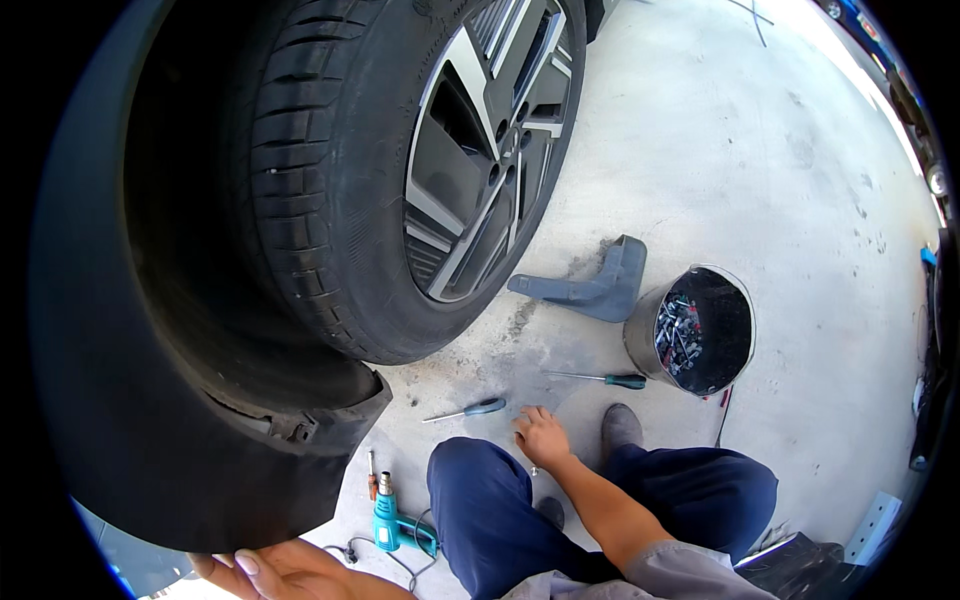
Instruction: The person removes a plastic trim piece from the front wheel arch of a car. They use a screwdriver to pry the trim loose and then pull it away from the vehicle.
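Observation:
My left hand point(275, 574) is at the lower edge of the black wheel-arch trim point(215, 480), its fingers closed on that edge and partly hidden behind it. In front of my knee hangs my right hand point(543, 438), its fingers bent and pressed together; whatever they hold, if anything, is hidden. A small metallic piece point(535, 470) shows just below that hand. Closest to its fingers, a screwdriver with a blue-grey handle point(485, 406) lies on the floor. The tyre point(330, 200) with its black and silver alloy wheel point(490, 160) stands beyond the trim.
A dark mud flap point(590, 285) lies by the wheel. Right of it, a bucket point(645, 335) contains many small fasteners point(678, 335). A green-handled screwdriver point(625, 381) rests before the bucket. Beside my left knee are a teal heat gun point(388, 520), its cord, and an orange-handled screwdriver point(373, 485).

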`<state>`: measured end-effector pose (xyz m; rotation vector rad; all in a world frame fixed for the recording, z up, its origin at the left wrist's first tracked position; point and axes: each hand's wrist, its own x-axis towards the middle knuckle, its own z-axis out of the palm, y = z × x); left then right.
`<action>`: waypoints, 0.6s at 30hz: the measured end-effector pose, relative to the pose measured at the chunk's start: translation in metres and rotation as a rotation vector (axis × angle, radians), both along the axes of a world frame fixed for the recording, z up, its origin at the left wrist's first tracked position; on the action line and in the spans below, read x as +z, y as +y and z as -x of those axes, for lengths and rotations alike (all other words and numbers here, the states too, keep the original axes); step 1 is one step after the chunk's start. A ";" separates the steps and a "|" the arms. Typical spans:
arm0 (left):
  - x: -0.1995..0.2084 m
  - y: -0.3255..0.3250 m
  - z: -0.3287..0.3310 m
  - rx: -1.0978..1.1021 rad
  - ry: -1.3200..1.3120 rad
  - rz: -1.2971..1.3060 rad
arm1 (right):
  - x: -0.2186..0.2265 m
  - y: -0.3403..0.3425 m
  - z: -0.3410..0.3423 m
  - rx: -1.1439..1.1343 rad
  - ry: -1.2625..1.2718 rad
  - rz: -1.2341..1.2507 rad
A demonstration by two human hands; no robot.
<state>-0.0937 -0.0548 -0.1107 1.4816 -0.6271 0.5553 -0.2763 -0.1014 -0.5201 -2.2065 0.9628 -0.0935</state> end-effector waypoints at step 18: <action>-0.008 0.024 0.014 -0.191 0.332 -0.158 | -0.015 0.010 -0.034 0.534 0.351 -0.088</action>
